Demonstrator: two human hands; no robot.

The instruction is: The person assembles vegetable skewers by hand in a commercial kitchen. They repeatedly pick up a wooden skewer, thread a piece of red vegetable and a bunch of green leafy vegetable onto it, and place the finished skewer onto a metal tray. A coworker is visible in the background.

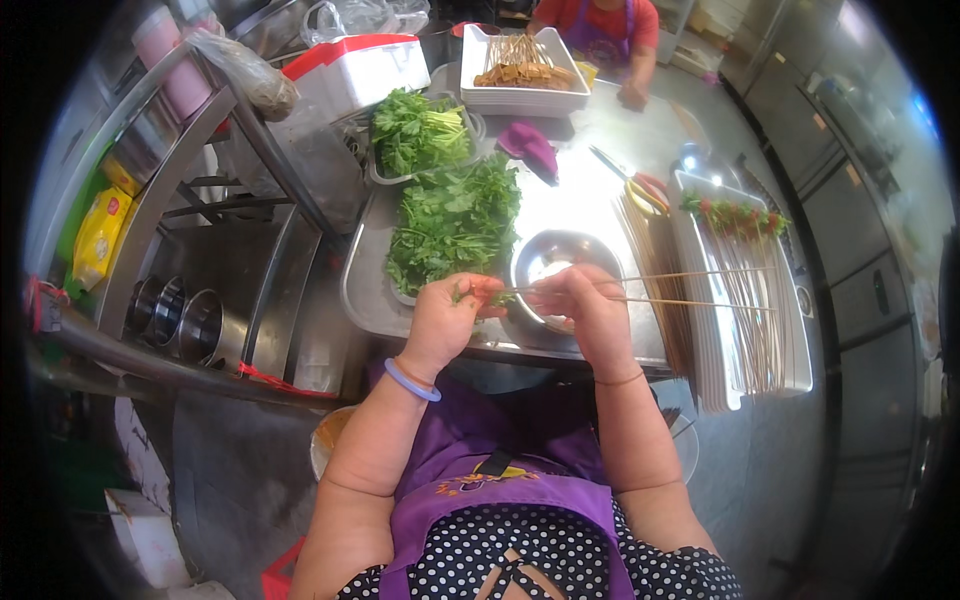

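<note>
My left hand [454, 307] is closed around a small bunch of green leaves and something red, at the tips of thin wooden skewers. My right hand [585, 304] grips two long skewers [690, 303], whose far ends reach right over a white tray. Under my right hand stands a steel bowl [530, 259] with its contents mostly hidden. Leafy green herbs [454, 225] lie heaped in a tray just beyond my left hand. Finished skewers of greens and red pieces [739, 217] lie in the stacked white trays [712, 367] at the right. Loose skewers [660, 315] lie beside them.
Scissors [637, 187], a purple cloth [529, 146] and a container of cut greens [420, 131] are on the steel table [360, 300]. White trays [525, 105] holding brown skewered food stand at the back, near a person in a red shirt [637, 37]. A metal rack [277, 157] stands left.
</note>
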